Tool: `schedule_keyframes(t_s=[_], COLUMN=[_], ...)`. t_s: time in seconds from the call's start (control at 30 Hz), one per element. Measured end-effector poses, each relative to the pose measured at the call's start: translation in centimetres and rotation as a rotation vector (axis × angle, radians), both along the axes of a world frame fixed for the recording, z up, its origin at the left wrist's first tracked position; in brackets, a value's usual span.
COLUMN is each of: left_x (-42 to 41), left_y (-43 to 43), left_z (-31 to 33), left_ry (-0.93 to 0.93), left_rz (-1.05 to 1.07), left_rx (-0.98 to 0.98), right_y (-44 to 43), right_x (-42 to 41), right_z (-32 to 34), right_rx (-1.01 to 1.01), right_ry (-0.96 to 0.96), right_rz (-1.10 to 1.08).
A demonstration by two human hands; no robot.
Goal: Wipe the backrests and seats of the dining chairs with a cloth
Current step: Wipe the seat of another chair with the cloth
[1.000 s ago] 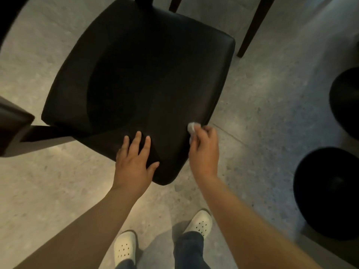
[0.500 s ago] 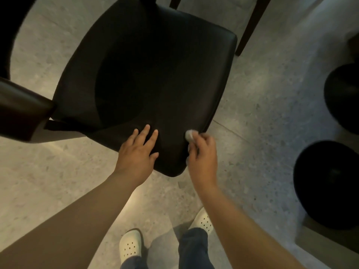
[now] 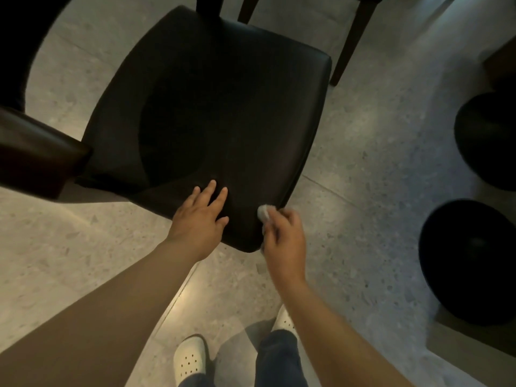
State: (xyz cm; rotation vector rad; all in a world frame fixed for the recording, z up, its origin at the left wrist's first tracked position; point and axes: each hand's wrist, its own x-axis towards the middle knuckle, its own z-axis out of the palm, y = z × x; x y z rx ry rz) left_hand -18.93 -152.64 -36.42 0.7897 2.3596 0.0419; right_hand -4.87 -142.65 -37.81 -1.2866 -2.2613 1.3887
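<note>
A dark padded chair seat (image 3: pixel 223 113) fills the upper middle of the head view, seen from above. My left hand (image 3: pixel 201 216) lies flat on the seat's near corner with straight, spread fingers. To its right, my right hand (image 3: pixel 284 236) grips a small bunched pale cloth (image 3: pixel 264 213) and holds it against the seat's near right edge. Most of the cloth is hidden inside the fist.
A dark wooden chair part (image 3: pixel 36 155) juts in from the left edge. Dark chair legs (image 3: pixel 349 37) stand beyond the seat. Two round black objects (image 3: pixel 472 261) sit on the speckled stone floor (image 3: pixel 363 169) at right. My white shoes (image 3: pixel 190 358) are below.
The view has shifted so the seat and the left wooden part sit further right. My right hand with the cloth has slid slightly toward the seat's near corner. My left hand stays flat on the seat.
</note>
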Motion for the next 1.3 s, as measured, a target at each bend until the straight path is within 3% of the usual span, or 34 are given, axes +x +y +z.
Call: schedule_keyframes(t_s=[0.17,0.37,0.6,1.0,1.3], left_x=[0.0,-0.1,-0.2,-0.4,2.4], left_y=[0.2,2.6,6.2,9.7,6.8], left_z=[0.4,2.1,2.9,9.7,19.2], left_ry=[-0.022,0.025,-0.03,-0.222,-0.165], left_rz=[0.014,0.124,0.21,0.107,-0.008], left_rx=[-0.004,0.017,0.113,0.228,0.318], right_y=[-1.7,9.0,17.7,16.4,10.8], right_x=[3.5,0.1,-4.3,0.7,5.4], right_z=[0.5,2.1,2.9,6.6,16.2], right_rx=[-0.073,0.032,0.093,-0.171,-0.102], right_ry=[-0.007,0.004,-0.009,0.004,0.059], right_rz=[0.183,-0.051,-0.061,-0.153,-0.258])
